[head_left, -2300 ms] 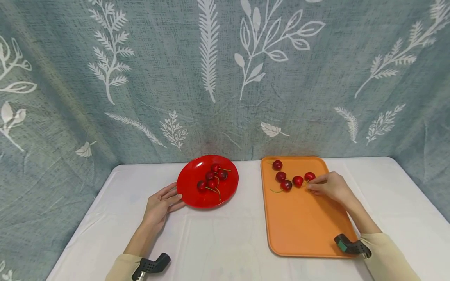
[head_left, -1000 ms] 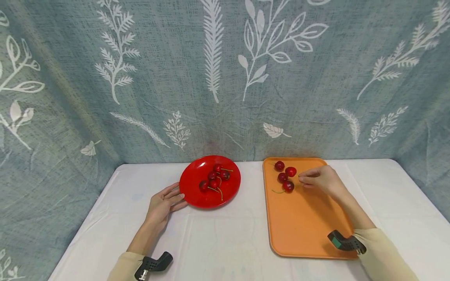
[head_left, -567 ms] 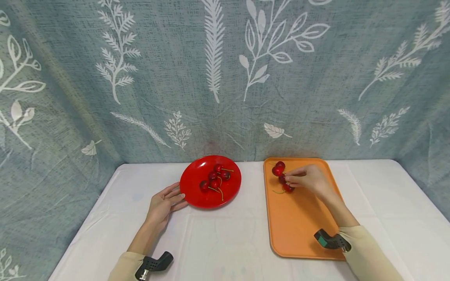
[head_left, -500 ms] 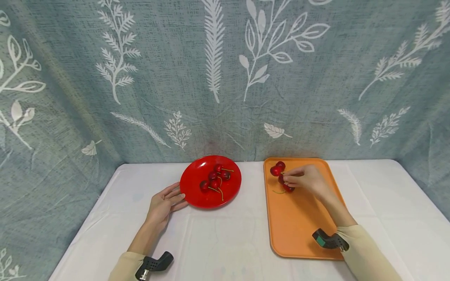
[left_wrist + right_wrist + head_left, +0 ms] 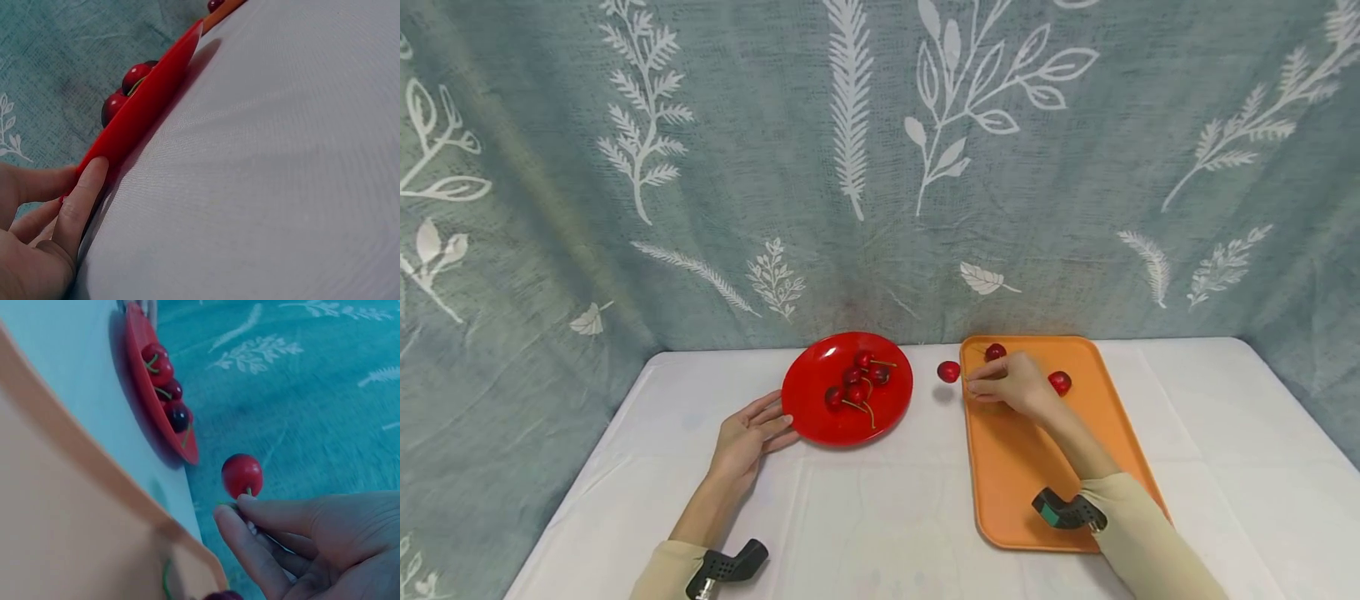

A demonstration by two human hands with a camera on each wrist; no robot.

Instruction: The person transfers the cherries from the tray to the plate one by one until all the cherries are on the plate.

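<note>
My right hand pinches a bright red cherry by its stem. The cherry hangs above the white cloth, in the gap between the red plate and the orange tray. In the right wrist view the stem runs between thumb and fingertip, below the round held cherry. My left hand touches the plate's left rim with its fingers fairly straight. Several cherries, some with green stems, lie on the plate. On the tray, a dark cherry and a red cherry show; my right hand hides part of it.
A white cloth covers the table. Behind it hangs a blue-green curtain with white leaf prints. Each wrist carries a black camera, such as the left wrist camera.
My right hand has moved left across the tray, bringing the cherry past the tray's left edge. One red cherry shows again right of my forearm. The left hand and plate stay in place.
</note>
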